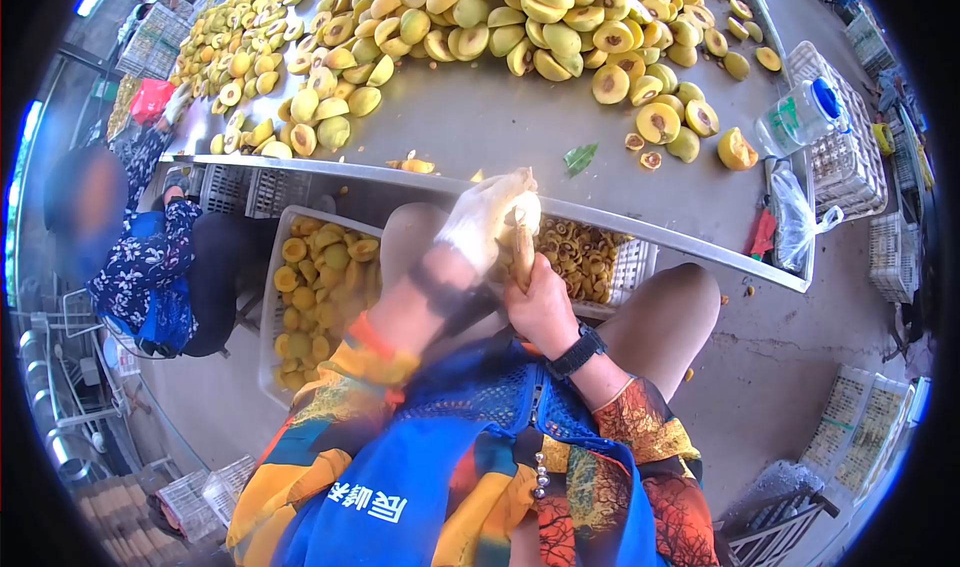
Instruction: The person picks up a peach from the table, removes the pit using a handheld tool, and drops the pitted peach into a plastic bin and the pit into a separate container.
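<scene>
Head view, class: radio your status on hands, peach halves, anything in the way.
Left hand gloved, its hold unclear; right hand gripping brown-handled tool. Peach halves heaped on metal table beyond. Nothing visibly blocking either hand.

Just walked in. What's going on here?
The gloved left hand and bare right hand meet near the edge of the metal table. The right grips a brown handle; whatever the left holds is unclear. Halved yellow fruit lies heaped on the table, and a crate below holds more.
</scene>
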Tool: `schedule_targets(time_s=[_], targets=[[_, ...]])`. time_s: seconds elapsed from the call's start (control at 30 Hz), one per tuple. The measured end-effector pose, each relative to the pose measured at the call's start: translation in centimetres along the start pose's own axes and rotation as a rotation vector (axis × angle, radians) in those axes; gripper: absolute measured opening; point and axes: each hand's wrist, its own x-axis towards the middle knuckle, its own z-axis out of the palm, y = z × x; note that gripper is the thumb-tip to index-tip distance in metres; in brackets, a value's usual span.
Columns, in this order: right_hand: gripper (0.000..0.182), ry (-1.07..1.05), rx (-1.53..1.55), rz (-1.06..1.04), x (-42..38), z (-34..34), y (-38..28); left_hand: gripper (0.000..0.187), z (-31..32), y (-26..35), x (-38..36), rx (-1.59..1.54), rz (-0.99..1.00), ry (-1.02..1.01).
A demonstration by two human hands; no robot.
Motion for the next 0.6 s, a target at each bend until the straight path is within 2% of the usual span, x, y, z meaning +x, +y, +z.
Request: schedule_targets(time_s=[0.07, 0.13, 0.17, 0.23, 0.27, 0.33, 0.37, 0.4, 0.47, 0.5, 0.6], targets=[[0.019, 0.005, 0.057, 0.02, -0.1, 0.6, 0.7, 0.028, 1.2, -0.5, 0.2, -0.059, 0.003, 0.114], [0.018, 0.031, 0.113, -0.005, 0.2, 0.8, 0.8, 0.031, 1.9, -1.0, 0.2, 0.086, 0.16, 0.096], [0.017, -0.023, 0.169, 0.099, -0.1, 0.5, 0.7, 0.032, 2.0, -1.3, 0.1, 0.155, 0.234, 0.089], [0.017, -0.132, 0.278, 0.311, -0.9, -1.0, -1.9, 0.035, 2.1, -0.9, 0.0, 0.242, 0.189, 0.047], [0.018, -0.118, 0.278, 0.301, -1.0, -0.8, -1.8, 0.037, 1.9, -0.5, 0.0, 0.283, 0.167, 0.029], [0.019, -0.094, 0.279, 0.276, -1.2, -0.2, -1.5, 0.042, 1.3, 0.6, 0.5, 0.192, -0.125, -0.114], [0.019, -0.048, 0.182, 0.203, -1.0, 0.3, -0.8, 0.044, 1.0, 1.1, 0.8, 0.145, -0.271, -0.182], [0.019, 0.0, 0.088, 0.128, -0.6, 1.0, 0.3, 0.044, 0.5, 1.1, 1.3, 0.114, -0.258, -0.254], [0.017, 0.125, -0.116, -0.078, 0.0, 1.0, 1.6, 0.042, 0.2, 1.0, 1.7, 0.14, -0.157, -0.246], [0.017, 0.043, -0.077, 0.002, 0.3, -0.2, 0.6, 0.041, 0.2, 1.1, 1.8, 0.151, -0.105, -0.241], [0.017, -0.004, 0.004, -0.103, 1.1, -0.7, 0.3, 0.036, 1.4, 1.4, 0.1, -0.196, 0.073, -0.043]])
